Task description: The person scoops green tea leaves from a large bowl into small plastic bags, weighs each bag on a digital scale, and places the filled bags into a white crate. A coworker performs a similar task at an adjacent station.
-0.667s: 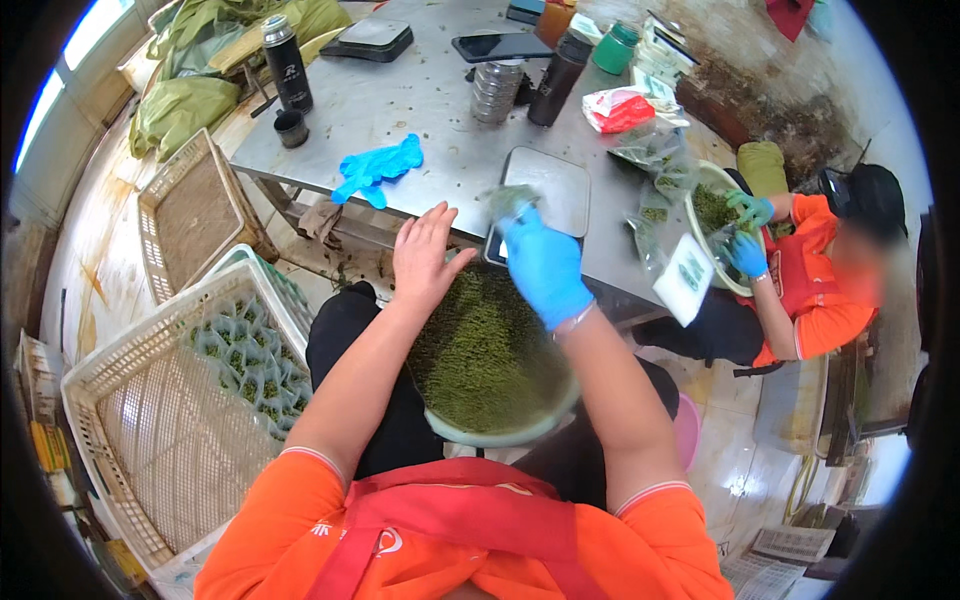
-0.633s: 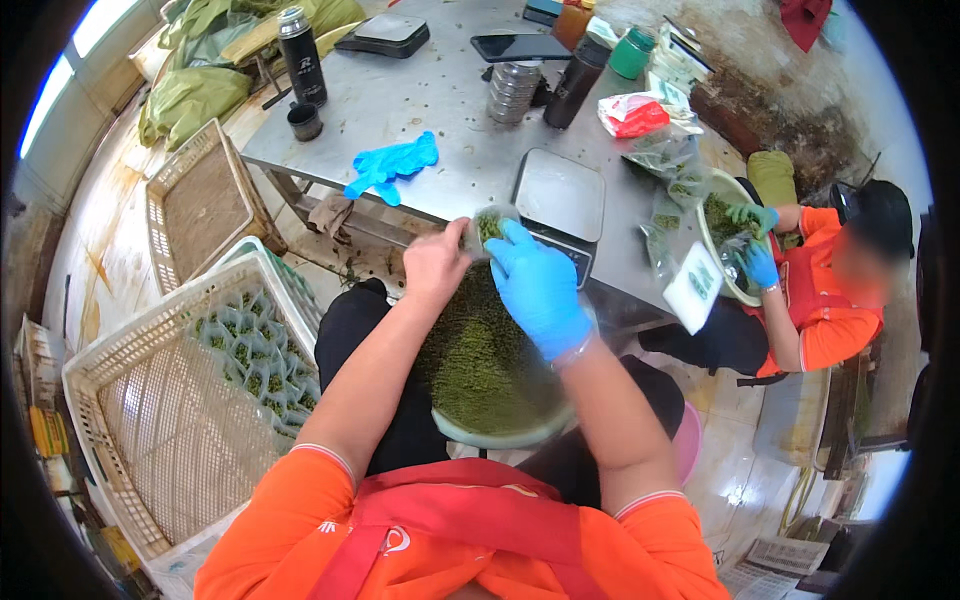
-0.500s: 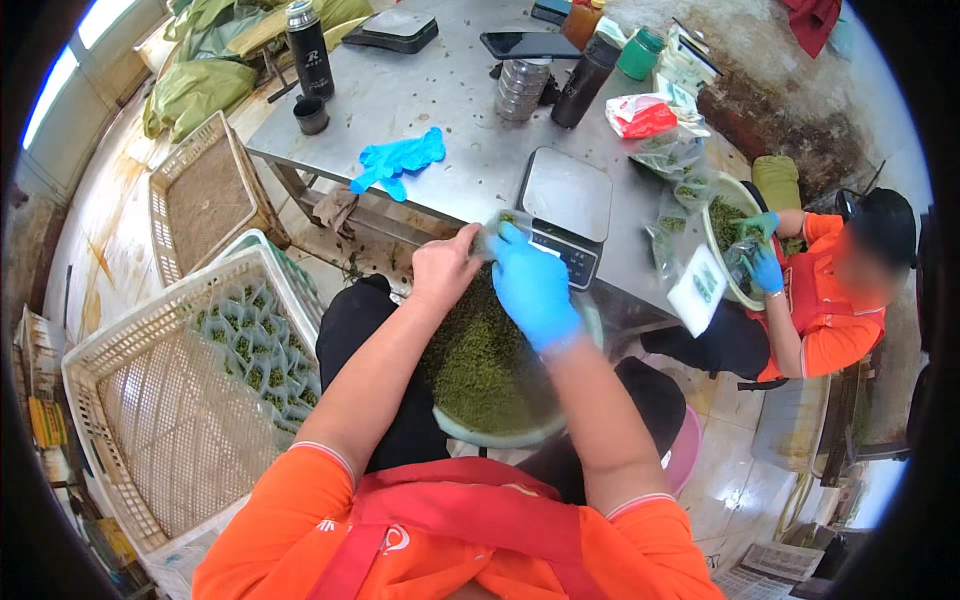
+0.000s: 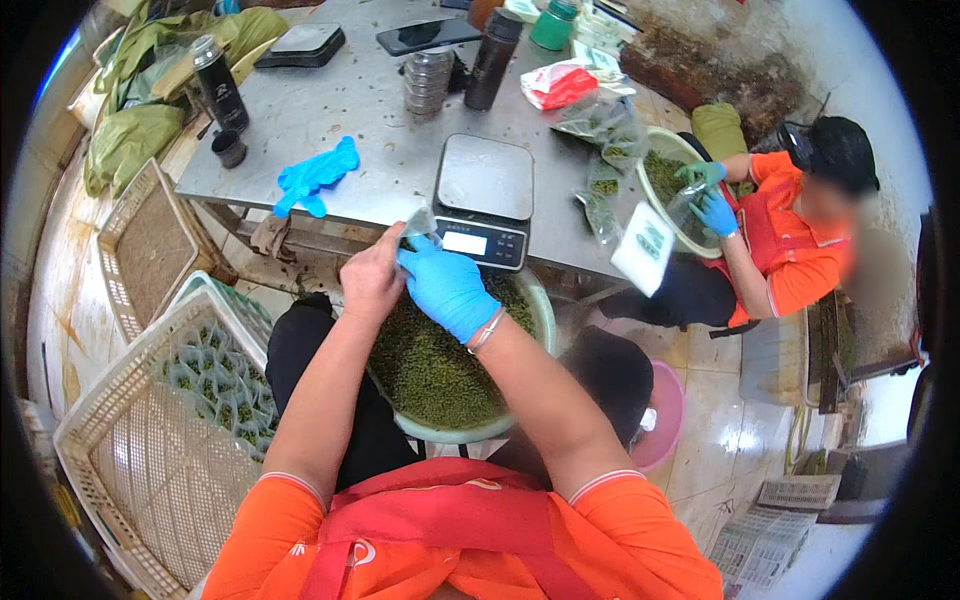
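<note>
My bare left hand pinches one side of a small clear plastic bag. At the bag's other side my right hand, in a blue glove, has its fingers closed against the plastic. The right fingertips are partly hidden, as is what the bag holds. Both hands are above a pale round tub filled with small green grains, which sits between my knees. Just beyond the hands, a digital scale with a bare plate and lit display stands at the table's near edge.
On the metal table lie a loose blue glove, a black flask and a phone. Filled bags stand in a crate at left. At right, a co-worker handles a bag over another tub.
The whole view has shifted, so the table and scale appear farther left. Both my hands stay on the bag, whose upper part now shows more clearly above the fingers.
</note>
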{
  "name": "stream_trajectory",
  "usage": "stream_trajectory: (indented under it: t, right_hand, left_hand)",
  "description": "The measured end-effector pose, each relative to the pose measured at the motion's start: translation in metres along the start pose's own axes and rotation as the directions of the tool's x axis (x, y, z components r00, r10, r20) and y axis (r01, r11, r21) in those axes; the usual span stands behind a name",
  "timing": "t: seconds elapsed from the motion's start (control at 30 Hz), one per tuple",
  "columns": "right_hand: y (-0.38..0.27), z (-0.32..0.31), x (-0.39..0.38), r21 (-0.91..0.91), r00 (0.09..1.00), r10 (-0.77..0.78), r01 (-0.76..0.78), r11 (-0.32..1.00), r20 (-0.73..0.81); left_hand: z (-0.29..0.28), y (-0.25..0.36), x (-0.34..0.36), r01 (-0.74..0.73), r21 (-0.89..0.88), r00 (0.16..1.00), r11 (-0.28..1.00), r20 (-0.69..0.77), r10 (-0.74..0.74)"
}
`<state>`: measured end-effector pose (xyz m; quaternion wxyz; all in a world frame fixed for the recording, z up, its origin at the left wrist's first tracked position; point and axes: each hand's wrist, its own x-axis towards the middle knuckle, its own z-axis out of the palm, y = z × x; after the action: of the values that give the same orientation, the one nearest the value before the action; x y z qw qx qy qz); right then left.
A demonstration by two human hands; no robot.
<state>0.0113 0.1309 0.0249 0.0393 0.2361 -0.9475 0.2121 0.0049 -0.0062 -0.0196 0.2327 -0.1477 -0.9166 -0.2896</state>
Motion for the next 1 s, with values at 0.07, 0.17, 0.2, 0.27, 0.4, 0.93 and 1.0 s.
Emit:
stream_trajectory:
  t: [0.07,0.17,0.2,0.27,0.4,0.93,1.0]
  right_hand:
    - [0.001,-0.030,-0.014,0.417,0.994,-0.047,0.085,0.905,-0.100]
    - [0.021,-0.074,-0.053,0.795,0.963,0.248,-0.067,0.603,-0.107]
    - [0.046,-0.078,-0.063,0.730,0.912,0.322,-0.038,0.682,-0.253]
    - [0.099,-0.101,-0.082,0.446,0.774,0.422,-0.202,0.872,-0.473]
    - [0.229,-0.095,-0.102,-0.177,0.737,0.329,-0.516,0.838,-0.590]
    - [0.111,-0.027,-0.020,-0.277,0.806,-0.236,0.093,0.956,-0.543]
    - [0.081,-0.037,-0.033,0.004,0.807,-0.055,0.071,0.997,-0.588]
  left_hand:
    - [-0.006,0.008,0.002,0.192,-0.020,0.975,0.981,0.117,-0.188]
    - [0.007,-0.003,0.000,0.402,-0.189,0.915,0.896,0.058,-0.399]
    - [0.008,-0.005,0.002,0.422,-0.270,0.904,0.865,0.060,-0.422]
    - [0.009,-0.007,0.001,0.466,-0.334,0.880,0.819,0.082,-0.467]
    - [0.009,0.001,0.007,0.475,-0.345,0.879,0.809,0.147,-0.453]
    - [-0.087,-0.019,-0.043,0.413,-0.734,0.843,0.540,0.083,-0.531]
    - [-0.141,-0.044,-0.078,0.430,-0.643,0.792,0.634,-0.070,-0.607]
